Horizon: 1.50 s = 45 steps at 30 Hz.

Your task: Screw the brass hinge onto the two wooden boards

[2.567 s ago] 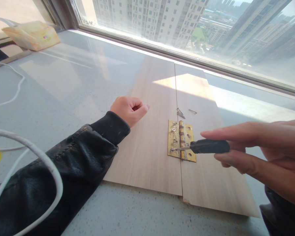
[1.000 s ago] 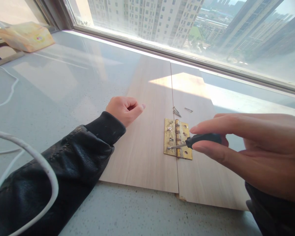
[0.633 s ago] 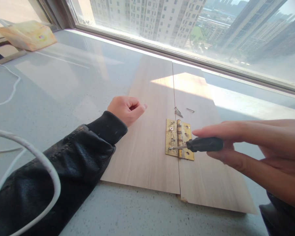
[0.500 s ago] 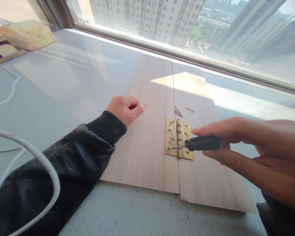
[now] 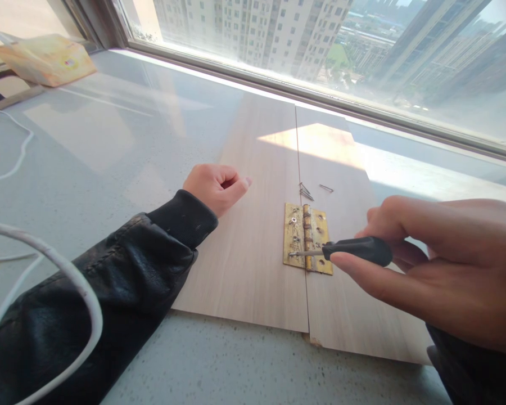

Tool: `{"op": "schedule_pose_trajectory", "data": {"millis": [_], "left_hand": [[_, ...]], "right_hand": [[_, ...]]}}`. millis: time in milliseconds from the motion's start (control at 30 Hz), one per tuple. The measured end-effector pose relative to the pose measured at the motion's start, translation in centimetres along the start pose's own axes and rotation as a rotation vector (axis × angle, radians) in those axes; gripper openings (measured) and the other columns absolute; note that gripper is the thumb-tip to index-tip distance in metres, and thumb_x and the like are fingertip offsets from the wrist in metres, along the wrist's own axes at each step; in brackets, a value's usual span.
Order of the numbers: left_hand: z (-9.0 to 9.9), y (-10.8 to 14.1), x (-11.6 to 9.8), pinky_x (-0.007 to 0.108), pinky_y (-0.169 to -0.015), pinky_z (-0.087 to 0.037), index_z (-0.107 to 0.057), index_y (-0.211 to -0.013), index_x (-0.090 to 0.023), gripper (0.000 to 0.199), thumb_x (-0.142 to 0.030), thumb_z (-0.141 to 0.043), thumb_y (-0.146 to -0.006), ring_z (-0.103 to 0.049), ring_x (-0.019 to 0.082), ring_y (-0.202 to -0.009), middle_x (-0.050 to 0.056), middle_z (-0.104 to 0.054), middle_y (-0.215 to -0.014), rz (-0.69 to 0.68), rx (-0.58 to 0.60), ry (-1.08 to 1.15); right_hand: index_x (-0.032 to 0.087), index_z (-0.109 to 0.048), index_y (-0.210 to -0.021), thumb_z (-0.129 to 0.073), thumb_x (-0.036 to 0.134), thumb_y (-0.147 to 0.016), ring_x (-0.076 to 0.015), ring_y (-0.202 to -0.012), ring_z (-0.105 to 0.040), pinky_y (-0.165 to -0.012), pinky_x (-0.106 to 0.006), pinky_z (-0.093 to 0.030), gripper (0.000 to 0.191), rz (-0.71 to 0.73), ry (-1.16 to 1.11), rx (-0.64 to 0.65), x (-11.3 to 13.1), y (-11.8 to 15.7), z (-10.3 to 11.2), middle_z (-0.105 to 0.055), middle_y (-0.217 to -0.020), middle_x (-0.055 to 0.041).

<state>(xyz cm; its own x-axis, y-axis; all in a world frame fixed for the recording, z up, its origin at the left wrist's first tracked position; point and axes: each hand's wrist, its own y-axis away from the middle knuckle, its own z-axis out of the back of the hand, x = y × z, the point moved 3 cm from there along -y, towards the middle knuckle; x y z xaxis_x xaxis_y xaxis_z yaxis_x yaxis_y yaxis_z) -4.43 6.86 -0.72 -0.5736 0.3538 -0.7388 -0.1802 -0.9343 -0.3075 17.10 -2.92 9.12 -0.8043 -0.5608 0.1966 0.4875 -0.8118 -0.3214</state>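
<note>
My right hand (image 5: 438, 247) grips the black handle of a screwdriver (image 5: 360, 248) between thumb and fingers. The shaft points left across a brass-coloured hinge (image 5: 307, 222), and its tip meets a screw at the lower left of the hinge's left leaf. Other screw heads show higher on that leaf, while the right leaf has open holes. The hinge lies over the seam between two pale wooden boards, a left one (image 5: 253, 270) and a right one (image 5: 358, 315). Curled into a loose fist, my left hand (image 5: 217, 188) rests on the left board with nothing visible in it.
Several loose screws (image 5: 306, 192) lie above the hinge, with a single screw (image 5: 326, 188) to their right. A white cable (image 5: 95, 315) loops at the lower left. A tissue pack (image 5: 46, 59) sits at the far left on the speckled countertop (image 5: 185, 360), by the window.
My right hand has rolled round the screwdriver handle, its thumb now lower and forward, and the handle has shifted slightly right. The tip stays at the same screw. My left hand has not moved.
</note>
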Motion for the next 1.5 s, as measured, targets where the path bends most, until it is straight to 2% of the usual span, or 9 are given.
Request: {"op": "schedule_pose_trajectory", "data": {"millis": [100, 200, 400, 600, 867, 1033, 1167, 1333, 1500], "left_hand": [[0.0, 0.0, 0.1, 0.025, -0.047, -0.021, -0.036, -0.045, -0.017, 0.042, -0.033, -0.055, -0.079, -0.027, 0.007, -0.045, -0.005, -0.028, -0.043, -0.007, -0.012, -0.001], [0.0, -0.1, 0.2, 0.025, -0.046, -0.021, -0.036, -0.045, -0.017, 0.042, -0.033, -0.055, -0.078, -0.027, 0.007, -0.045, -0.005, -0.027, -0.044, -0.01, -0.005, -0.004], [-0.1, -0.1, 0.3, 0.024, -0.046, -0.021, -0.034, -0.044, -0.018, 0.043, -0.034, -0.055, -0.078, -0.027, 0.007, -0.046, -0.005, -0.027, -0.043, -0.02, 0.004, -0.003], [-0.1, -0.2, 0.3, 0.024, -0.045, -0.02, -0.034, -0.045, -0.017, 0.042, -0.034, -0.055, -0.078, -0.026, 0.006, -0.044, -0.006, -0.026, -0.044, -0.03, -0.006, -0.008], [-0.1, -0.4, 0.7, 0.024, -0.045, -0.021, -0.032, -0.045, -0.018, 0.043, -0.035, -0.054, -0.078, -0.027, 0.006, -0.044, -0.006, -0.026, -0.043, -0.048, 0.002, -0.026], [-0.1, -0.3, 0.5, 0.024, -0.045, -0.021, -0.034, -0.045, -0.017, 0.042, -0.034, -0.055, -0.078, -0.027, 0.007, -0.044, -0.006, -0.027, -0.043, -0.045, 0.0, -0.016], [0.0, 0.0, 0.0, 0.025, -0.046, -0.02, -0.036, -0.045, -0.017, 0.042, -0.032, -0.055, -0.079, -0.027, 0.006, -0.045, -0.006, -0.027, -0.044, -0.01, -0.019, -0.009], [-0.1, 0.2, 0.0, 0.025, -0.047, -0.021, -0.039, -0.045, -0.016, 0.041, -0.032, -0.055, -0.08, -0.028, 0.007, -0.045, -0.005, -0.03, -0.043, -0.001, -0.034, 0.002], [-0.2, 0.1, 0.2, 0.025, -0.047, -0.021, -0.039, -0.045, -0.016, 0.041, -0.033, -0.056, -0.079, -0.028, 0.007, -0.046, -0.005, -0.03, -0.043, -0.008, -0.022, 0.012]], "right_hand": [[0.023, -0.04, -0.058, -0.061, 0.035, -0.084, -0.0099, -0.045, -0.02, -0.041, -0.03, -0.019, 0.035, 0.0, 0.089, -0.034, 0.4, 0.0, -0.2, -0.028, -0.046, 0.004], [0.022, -0.045, -0.056, -0.058, 0.033, -0.084, -0.0097, -0.043, -0.023, -0.042, -0.03, -0.021, 0.033, 0.011, 0.139, -0.06, 0.7, -0.3, -0.3, -0.031, -0.046, 0.0035], [0.023, -0.063, -0.086, -0.061, 0.029, -0.084, -0.0078, -0.046, -0.045, -0.045, -0.027, -0.035, 0.007, 0.05, -0.004, -0.045, 0.8, -0.6, -0.7, -0.056, -0.061, 0.0039], [0.031, -0.062, -0.095, -0.072, 0.029, -0.079, -0.0081, -0.055, -0.055, -0.047, -0.025, -0.042, 0.02, 0.073, -0.21, 0.034, 0.1, 0.1, -0.3, -0.065, -0.072, 0.0078], [0.037, -0.061, -0.109, -0.061, 0.032, -0.086, -0.0129, -0.07, -0.066, -0.055, -0.026, -0.053, 0.023, 0.048, -0.169, 0.213, -1.1, 0.4, 0.6, -0.071, -0.09, 0.0067], [0.029, -0.061, -0.098, -0.061, 0.037, -0.087, -0.0065, -0.043, -0.05, -0.039, -0.024, -0.037, 0.013, 0.075, -0.107, 0.14, -1.1, 0.1, 0.2, -0.061, -0.062, 0.0069], [0.023, -0.059, -0.082, -0.061, 0.047, -0.085, -0.0066, -0.038, -0.04, -0.036, -0.025, -0.03, 0.024, 0.07, -0.073, 0.109, -0.8, -0.2, -0.2, -0.05, -0.052, 0.006], [0.021, -0.046, -0.053, -0.062, 0.043, -0.083, -0.0067, -0.037, -0.024, -0.036, -0.027, -0.023, 0.04, 0.052, 0.029, -0.031, -0.2, -0.6, -0.8, -0.031, -0.042, 0.006], [0.02, -0.055, -0.061, -0.064, 0.034, -0.082, -0.0078, -0.042, -0.034, -0.041, -0.027, -0.028, 0.027, 0.041, 0.128, -0.177, 0.6, -0.7, -1.2, -0.041, -0.046, 0.0043]]}}
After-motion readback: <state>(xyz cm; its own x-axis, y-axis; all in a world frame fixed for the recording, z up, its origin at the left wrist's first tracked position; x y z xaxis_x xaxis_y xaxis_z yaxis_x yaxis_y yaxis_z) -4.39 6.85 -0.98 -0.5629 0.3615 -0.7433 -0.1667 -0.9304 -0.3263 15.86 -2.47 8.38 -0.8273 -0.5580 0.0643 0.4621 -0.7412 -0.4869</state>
